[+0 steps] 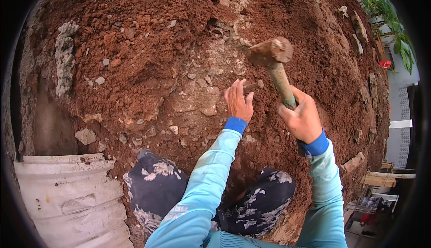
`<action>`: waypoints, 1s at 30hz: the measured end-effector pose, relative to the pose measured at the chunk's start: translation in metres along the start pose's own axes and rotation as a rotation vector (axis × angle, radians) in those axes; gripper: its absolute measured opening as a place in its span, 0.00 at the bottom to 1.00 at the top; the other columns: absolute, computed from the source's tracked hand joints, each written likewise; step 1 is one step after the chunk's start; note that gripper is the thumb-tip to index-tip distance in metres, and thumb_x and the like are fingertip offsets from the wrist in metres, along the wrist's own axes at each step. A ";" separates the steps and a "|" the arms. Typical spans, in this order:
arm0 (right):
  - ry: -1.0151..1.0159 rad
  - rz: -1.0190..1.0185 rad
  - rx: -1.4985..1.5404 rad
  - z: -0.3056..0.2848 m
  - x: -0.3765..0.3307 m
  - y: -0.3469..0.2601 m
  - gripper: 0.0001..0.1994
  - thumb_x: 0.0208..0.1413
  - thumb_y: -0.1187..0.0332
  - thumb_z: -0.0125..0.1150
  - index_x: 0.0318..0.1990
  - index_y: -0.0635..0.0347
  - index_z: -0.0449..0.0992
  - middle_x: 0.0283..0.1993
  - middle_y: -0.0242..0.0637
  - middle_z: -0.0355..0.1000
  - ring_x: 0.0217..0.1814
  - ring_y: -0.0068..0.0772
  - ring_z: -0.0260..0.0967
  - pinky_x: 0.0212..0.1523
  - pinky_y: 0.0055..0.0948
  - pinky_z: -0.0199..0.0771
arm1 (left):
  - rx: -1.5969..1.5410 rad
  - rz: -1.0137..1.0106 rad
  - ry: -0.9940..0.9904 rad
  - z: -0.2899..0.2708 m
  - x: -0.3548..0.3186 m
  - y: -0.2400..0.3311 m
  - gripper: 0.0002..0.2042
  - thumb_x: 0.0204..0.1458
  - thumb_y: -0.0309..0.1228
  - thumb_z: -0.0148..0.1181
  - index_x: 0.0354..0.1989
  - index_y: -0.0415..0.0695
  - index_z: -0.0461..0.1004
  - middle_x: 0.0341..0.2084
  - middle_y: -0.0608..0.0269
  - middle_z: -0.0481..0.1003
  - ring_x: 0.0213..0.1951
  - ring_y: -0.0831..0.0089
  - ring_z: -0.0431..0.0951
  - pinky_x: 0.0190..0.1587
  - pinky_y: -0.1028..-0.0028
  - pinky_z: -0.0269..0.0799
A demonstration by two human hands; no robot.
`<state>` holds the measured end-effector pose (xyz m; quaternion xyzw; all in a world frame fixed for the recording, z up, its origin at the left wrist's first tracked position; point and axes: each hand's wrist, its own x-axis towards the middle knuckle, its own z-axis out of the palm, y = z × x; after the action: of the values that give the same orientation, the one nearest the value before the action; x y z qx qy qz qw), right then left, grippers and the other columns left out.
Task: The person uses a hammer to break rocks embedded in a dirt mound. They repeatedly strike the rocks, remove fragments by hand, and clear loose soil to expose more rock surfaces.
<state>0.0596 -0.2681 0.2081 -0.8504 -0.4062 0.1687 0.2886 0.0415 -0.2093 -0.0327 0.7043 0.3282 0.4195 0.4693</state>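
My right hand [303, 117] is wrapped round the handle of a club hammer [270, 52], whose worn, rusty-brown head is raised above the soil. The handle is pale with a greenish part near my grip. Left of it, my left hand [239, 102] holds a short rusty metal chisel [254, 86] close to the ground. The chisel's struck end sticks out to the right past my thumb, and my fingers hide the rest. Hammer head and chisel are apart. Beneath them is a patch of stony, compacted ground [197, 97] set in loose red soil.
Red soil [121, 19] with scattered stones rises around me. A grey lump of rubble [66, 57] lies at the left. Corrugated whitish sheeting [72, 203] fills the lower left. My knees [161, 180] are close below my arms. Green plants [381, 14] and a pale wall [399, 127] border the right.
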 end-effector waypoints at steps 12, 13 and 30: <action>-0.008 0.136 -0.246 -0.007 -0.012 0.075 0.06 0.46 0.74 0.55 0.34 0.64 0.70 0.20 0.40 0.65 0.21 0.38 0.63 0.27 0.32 0.66 | 0.101 -0.008 -0.097 0.013 -0.004 0.002 0.29 0.52 0.30 0.59 0.63 0.43 0.58 0.61 0.48 0.60 0.68 0.53 0.51 0.70 0.52 0.41; -0.002 0.171 -0.138 -0.011 -0.014 0.071 0.06 0.46 0.74 0.55 0.33 0.64 0.69 0.19 0.36 0.64 0.20 0.33 0.62 0.26 0.31 0.64 | 0.093 -0.012 -0.066 0.014 0.002 -0.002 0.29 0.52 0.32 0.60 0.62 0.43 0.58 0.61 0.49 0.60 0.68 0.53 0.51 0.70 0.52 0.41; 0.279 0.554 -0.316 -0.014 -0.106 0.195 0.18 0.45 0.59 0.69 0.30 0.65 0.70 0.22 0.47 0.68 0.25 0.46 0.67 0.31 0.38 0.68 | -0.281 0.161 -0.259 0.012 0.083 0.016 0.34 0.64 0.58 0.23 0.57 0.47 0.71 0.49 0.54 0.71 0.54 0.55 0.67 0.60 0.58 0.57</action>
<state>0.1182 -0.4552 0.1021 -0.9774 -0.1377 0.0578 0.1494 0.0890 -0.1478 0.0031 0.7038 0.1459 0.4034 0.5663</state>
